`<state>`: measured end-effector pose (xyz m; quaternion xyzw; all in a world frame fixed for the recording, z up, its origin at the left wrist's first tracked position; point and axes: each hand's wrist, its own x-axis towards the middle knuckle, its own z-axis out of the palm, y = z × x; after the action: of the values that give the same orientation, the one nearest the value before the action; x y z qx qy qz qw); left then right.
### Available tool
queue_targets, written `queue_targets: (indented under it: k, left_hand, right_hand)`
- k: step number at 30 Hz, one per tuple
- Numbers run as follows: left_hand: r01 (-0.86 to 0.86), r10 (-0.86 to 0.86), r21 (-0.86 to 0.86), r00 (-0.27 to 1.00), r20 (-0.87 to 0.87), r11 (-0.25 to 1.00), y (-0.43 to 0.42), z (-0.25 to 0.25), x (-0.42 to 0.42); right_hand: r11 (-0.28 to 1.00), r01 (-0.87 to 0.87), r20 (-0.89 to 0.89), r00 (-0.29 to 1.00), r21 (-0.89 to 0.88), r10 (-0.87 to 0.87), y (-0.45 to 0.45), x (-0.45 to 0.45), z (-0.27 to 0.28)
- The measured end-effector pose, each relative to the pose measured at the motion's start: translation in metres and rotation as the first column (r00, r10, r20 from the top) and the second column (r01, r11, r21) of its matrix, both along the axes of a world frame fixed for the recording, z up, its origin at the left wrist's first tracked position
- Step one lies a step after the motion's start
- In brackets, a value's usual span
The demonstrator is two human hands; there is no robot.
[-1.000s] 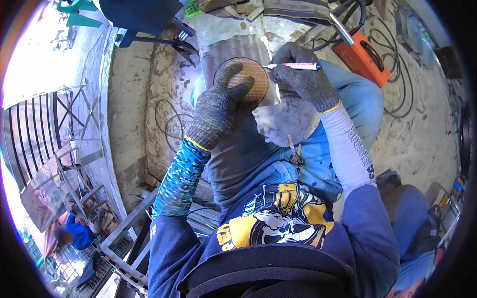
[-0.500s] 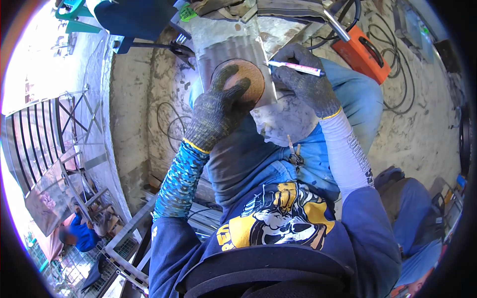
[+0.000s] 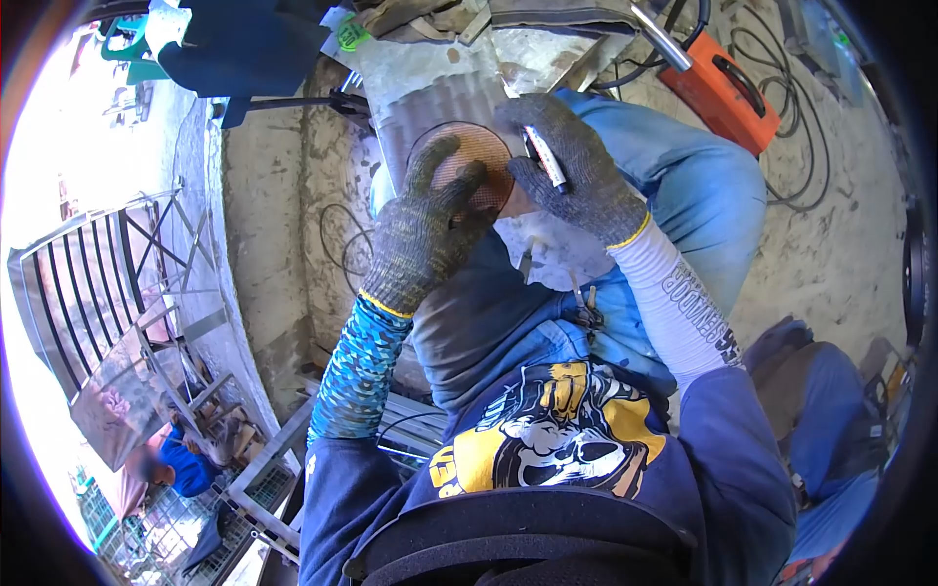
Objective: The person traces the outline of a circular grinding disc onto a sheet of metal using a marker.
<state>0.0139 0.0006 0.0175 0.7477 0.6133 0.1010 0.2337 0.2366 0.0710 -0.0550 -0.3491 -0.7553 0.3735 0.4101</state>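
A round tan mesh-patterned disc point(image 3: 467, 146) lies on a grey metal sheet point(image 3: 396, 73) above my lap. My left hand point(image 3: 420, 225), in a dark knit glove, rests on the disc's lower left with thumb and forefinger spread apart over it. In the same kind of glove, my right hand point(image 3: 572, 171) is at the right edge of the disc and sheet. A white marker point(image 3: 545, 158) is held in its curled fingers, pointing up and to the left. The right fingertips partly cover the sheet's right edge.
An orange machine point(image 3: 723, 93) with a black handle stands at the upper right beside coiled cables point(image 3: 816, 146). Metal frames point(image 3: 269, 474) are at the lower left, near a person in blue point(image 3: 188, 464). Another person's legs point(image 3: 826, 420) show at the lower right.
My right hand has moved left to the disc's edge, and the marker has swung from nearly level to steep. My left hand stays on the disc. The view has shifted slightly.
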Motion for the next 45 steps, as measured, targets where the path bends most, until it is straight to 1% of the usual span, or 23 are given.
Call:
queue_targets:
  k: [1, 2, 8, 11, 13, 17, 20, 22, 23, 25, 28, 32, 34, 37, 45]
  left_hand:
    - [0.011, -0.01, 0.024, 1.0, -0.018, 1.0, -0.0004, -0.0013, -0.0002]
    - [0.011, -0.011, 0.023, 1.0, -0.018, 1.0, -0.0006, -0.0018, -0.0002]
    - [0.0, 0.001, 0.028, 0.999, -0.035, 1.0, -0.0021, -0.0025, -0.0005]
    - [-0.01, 0.01, 0.003, 0.999, -0.032, 1.0, -0.0015, -0.0005, 0.0004]
    - [-0.003, 0.003, 0.018, 0.999, -0.039, 1.0, -0.0016, -0.0007, 0.0002]
    - [-0.015, 0.015, -0.004, 0.999, -0.035, 1.0, -0.0014, -0.0006, 0.0001]
    - [0.003, -0.002, 0.032, 1.0, -0.005, 0.999, -0.0015, -0.0009, -0.0012]
    - [-0.017, 0.017, -0.029, 1.0, 0.001, 0.999, 0.0, 0.0033, 0.0005]
    - [-0.021, 0.021, -0.029, 1.0, 0.001, 0.999, -0.0007, 0.0026, -0.0002]
    - [-0.004, 0.004, 0.017, 1.0, 0.01, 1.0, -0.0012, 0.0001, -0.0005]
    - [0.003, -0.003, 0.017, 1.0, -0.006, 1.0, -0.0006, 0.0008, -0.0007]
    - [0.008, -0.008, 0.017, 1.0, -0.013, 1.0, -0.0003, 0.0006, -0.002]
    - [0.012, -0.012, 0.03, 1.0, -0.011, 0.999, -0.0009, -0.0011, -0.0031]
    - [0.007, -0.007, 0.021, 1.0, 0.007, 1.0, -0.001, -0.0013, -0.0039]
    - [0.009, -0.009, 0.028, 1.0, 0.018, 1.0, -0.0009, -0.0021, -0.0041]
  right_hand:
    - [0.999, -0.025, -0.011, 1.0, -0.036, 0.025, 0.0009, -0.0001, 0.0003]
    - [0.999, -0.025, -0.011, 1.0, -0.037, 0.025, 0.0012, 0.0, 0.001]
    - [1.0, -0.004, 0.002, 1.0, -0.01, 0.004, -0.0005, -0.001, -0.0005]
    - [1.0, -0.029, -0.013, 0.999, 0.012, 0.029, 0.0016, -0.0007, -0.0001]
    - [0.999, -0.038, -0.021, 0.999, -0.033, 0.037, 0.0016, -0.0013, -0.0013]
    - [0.999, -0.022, -0.007, 1.0, -0.03, 0.022, 0.0006, -0.0015, -0.0008]
    - [0.998, -0.033, -0.014, 0.999, -0.052, 0.032, 0.0008, -0.0019, 0.0004]
    - [0.999, -0.036, -0.021, 0.999, -0.031, 0.035, 0.0017, -0.0015, 0.0007]
    - [0.999, -0.04, -0.021, 0.999, -0.031, 0.039, 0.0012, -0.002, 0.0007]
    - [0.998, -0.024, 0.02, 0.999, -0.061, 0.025, -0.0009, -0.0013, 0.0004]
    - [0.998, -0.024, -0.012, 1.0, -0.066, 0.023, 0.0, -0.002, 0.0013]
    - [0.999, -0.012, 0.014, 1.0, -0.044, 0.012, -0.001, -0.0018, -0.003]
    - [0.996, -0.016, 0.02, 1.0, -0.092, 0.018, -0.0017, -0.0018, 0.0001]
    - [0.995, -0.03, -0.003, 1.0, -0.097, 0.029, -0.0012, -0.0018, 0.0025]
    - [0.998, -0.029, 0.011, 1.0, -0.059, 0.029, -0.0006, -0.0021, 0.0029]
